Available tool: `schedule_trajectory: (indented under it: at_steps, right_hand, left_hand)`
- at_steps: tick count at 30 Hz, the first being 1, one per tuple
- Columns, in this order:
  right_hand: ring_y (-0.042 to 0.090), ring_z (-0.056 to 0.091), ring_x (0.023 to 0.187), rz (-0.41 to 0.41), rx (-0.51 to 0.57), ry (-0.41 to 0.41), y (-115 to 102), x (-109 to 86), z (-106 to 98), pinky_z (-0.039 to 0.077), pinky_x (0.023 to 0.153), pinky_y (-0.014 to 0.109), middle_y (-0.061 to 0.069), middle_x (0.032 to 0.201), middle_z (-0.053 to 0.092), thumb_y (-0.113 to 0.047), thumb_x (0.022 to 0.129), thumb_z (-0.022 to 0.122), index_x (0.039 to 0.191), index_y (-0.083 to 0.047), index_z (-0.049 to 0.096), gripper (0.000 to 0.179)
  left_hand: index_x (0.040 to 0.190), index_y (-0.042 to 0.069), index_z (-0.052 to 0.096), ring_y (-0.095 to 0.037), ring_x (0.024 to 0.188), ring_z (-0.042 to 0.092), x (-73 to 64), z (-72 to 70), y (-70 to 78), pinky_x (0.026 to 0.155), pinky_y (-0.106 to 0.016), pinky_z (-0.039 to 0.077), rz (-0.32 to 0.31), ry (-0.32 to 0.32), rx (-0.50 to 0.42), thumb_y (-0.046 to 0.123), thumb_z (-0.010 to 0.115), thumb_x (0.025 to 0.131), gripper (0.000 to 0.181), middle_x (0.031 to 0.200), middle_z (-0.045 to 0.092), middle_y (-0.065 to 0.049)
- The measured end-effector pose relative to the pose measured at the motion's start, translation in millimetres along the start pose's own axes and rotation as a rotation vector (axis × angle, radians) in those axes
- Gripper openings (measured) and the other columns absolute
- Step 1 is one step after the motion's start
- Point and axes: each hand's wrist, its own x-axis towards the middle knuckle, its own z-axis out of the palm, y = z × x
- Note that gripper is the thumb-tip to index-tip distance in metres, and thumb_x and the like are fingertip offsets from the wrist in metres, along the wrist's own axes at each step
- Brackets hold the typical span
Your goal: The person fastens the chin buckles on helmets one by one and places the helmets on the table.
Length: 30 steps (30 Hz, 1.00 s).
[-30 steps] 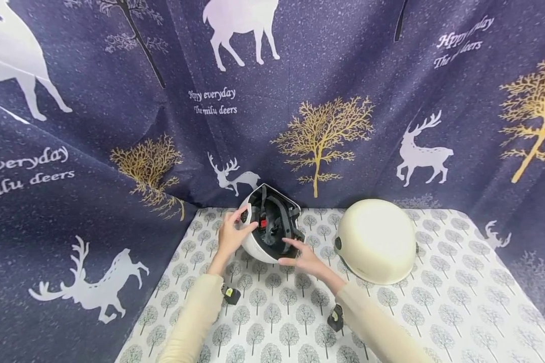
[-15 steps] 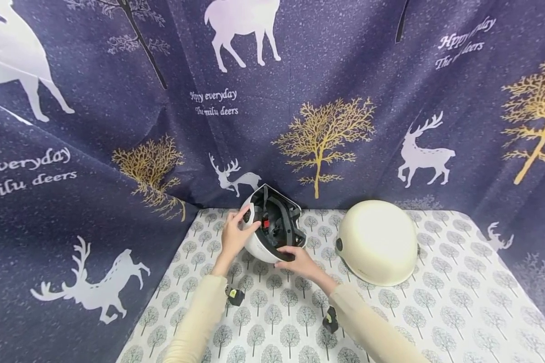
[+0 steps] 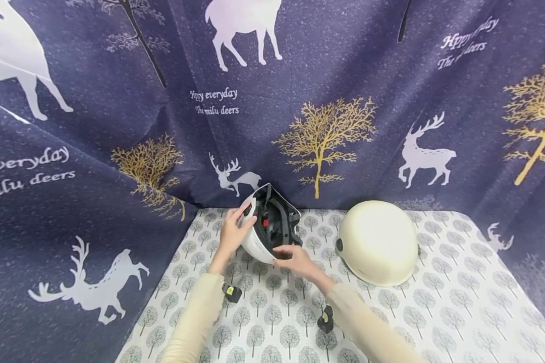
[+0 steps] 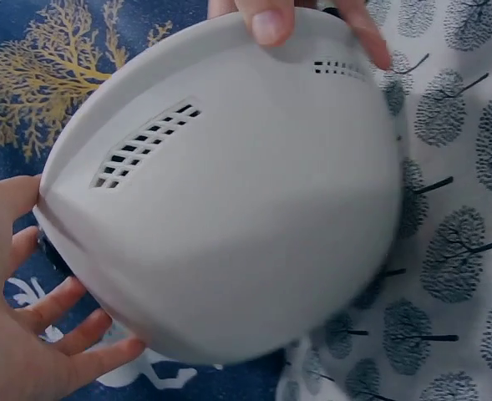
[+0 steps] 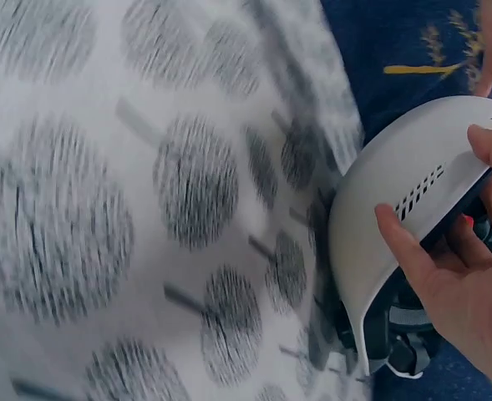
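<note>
A white helmet [image 3: 260, 248] lies tipped between both hands, its dark padded inside, straps and red buckle part turned up and to the right. My left hand [image 3: 231, 233] grips its left edge, thumb over the rim and fingers along the outer shell. On the lower rim, my right hand [image 3: 298, 260] pinches the edge between thumb and fingers. The left wrist view shows the smooth outer shell [image 4: 246, 209] with slotted vents. In the right wrist view, a fingertip of the right hand [image 5: 463, 276] presses beside a row of vents. The helmet's underside is hidden from the head view.
A second helmet [image 3: 377, 242], cream coloured, sits dome up to the right on the tree-patterned tablecloth [image 3: 290, 312]. A dark blue deer-print curtain [image 3: 263, 126] hangs right behind the table's back edge, close to the held helmet.
My right hand has slid left along the lower rim, from spread fingers to a pinch. The helmet has rolled slightly, showing more of its white outer side. My left hand keeps its place.
</note>
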Motion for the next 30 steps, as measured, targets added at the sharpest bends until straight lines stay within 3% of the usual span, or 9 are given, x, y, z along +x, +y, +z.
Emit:
schedule_trajectory:
  at_steps: [3, 6, 10, 13, 19, 24, 30]
  right_hand:
    - [0.028, 0.070, 0.100, 0.081, 0.099, -0.012, -2.7, -2.1, 4.0, 0.059, 0.085, 0.044, 0.024, 0.124, 0.065, -0.017, 0.089, 0.070, 0.129, 0.001, 0.060, 0.045]
    - [0.037, 0.068, 0.104, 0.100, 0.155, -0.012, -5.6, -2.9, 7.0, 0.056, 0.087, 0.051, 0.025, 0.127, 0.063, -0.019, 0.091, 0.068, 0.132, 0.000, 0.057, 0.046]
    - [0.029, 0.069, 0.095, 0.090, 0.166, 0.013, -5.6, -5.4, 9.9, 0.057, 0.085, 0.051, 0.025, 0.124, 0.064, -0.016, 0.091, 0.068, 0.131, 0.001, 0.057, 0.045]
    - [0.020, 0.068, 0.096, 0.081, 0.162, 0.023, -2.4, -8.1, 11.4, 0.058, 0.086, 0.047, 0.025, 0.123, 0.064, -0.015, 0.090, 0.069, 0.131, 0.002, 0.057, 0.046]
    - [0.033, 0.063, 0.117, 0.060, 0.122, 0.032, 3.4, -9.3, 8.4, 0.055, 0.094, 0.040, 0.022, 0.129, 0.062, -0.022, 0.091, 0.069, 0.132, -0.001, 0.056, 0.048]
    - [0.033, 0.062, 0.116, 0.098, 0.075, -0.002, -3.6, -10.6, 2.1, 0.055, 0.092, 0.045, 0.019, 0.129, 0.063, -0.034, 0.091, 0.069, 0.135, -0.005, 0.056, 0.055]
    - [0.036, 0.059, 0.121, 0.044, 0.060, -0.036, -19.8, -6.6, -6.7, 0.053, 0.098, 0.041, 0.022, 0.132, 0.060, -0.028, 0.093, 0.066, 0.139, -0.002, 0.049, 0.056]
  left_hand:
    - [0.134, 0.017, 0.061, -0.036, 0.118, 0.052, 3.8, -2.0, 3.6, 0.102, -0.053, 0.043, 0.031, -0.041, -0.036, 0.026, 0.073, 0.087, 0.049, 0.126, 0.054, -0.018]
    - [0.137, 0.019, 0.058, -0.037, 0.130, 0.043, 6.1, -4.1, 3.4, 0.108, -0.058, 0.036, 0.023, -0.090, -0.070, 0.026, 0.074, 0.087, 0.053, 0.136, 0.050, -0.016]
    - [0.145, 0.027, 0.048, -0.033, 0.140, 0.026, 3.6, -5.6, 0.6, 0.114, -0.063, 0.024, -0.019, -0.211, -0.079, 0.026, 0.076, 0.085, 0.067, 0.152, 0.037, -0.007]
    - [0.148, 0.028, 0.042, -0.031, 0.141, 0.019, 1.5, -4.9, 0.2, 0.115, -0.063, 0.021, -0.002, -0.284, -0.077, 0.025, 0.077, 0.083, 0.074, 0.156, 0.030, -0.004]
    - [0.149, 0.029, 0.042, -0.031, 0.137, 0.021, 1.8, 0.2, 2.6, 0.112, -0.062, 0.025, 0.051, -0.293, -0.075, 0.027, 0.077, 0.083, 0.074, 0.154, 0.031, -0.004]
    - [0.148, 0.028, 0.042, -0.030, 0.137, 0.020, 0.9, 2.6, 3.4, 0.113, -0.061, 0.024, 0.046, -0.292, -0.057, 0.026, 0.077, 0.084, 0.074, 0.153, 0.031, -0.004]
    - [0.148, 0.029, 0.042, -0.031, 0.137, 0.021, 1.8, 7.8, 7.1, 0.112, -0.063, 0.023, 0.069, -0.285, -0.034, 0.030, 0.077, 0.083, 0.074, 0.153, 0.031, -0.005]
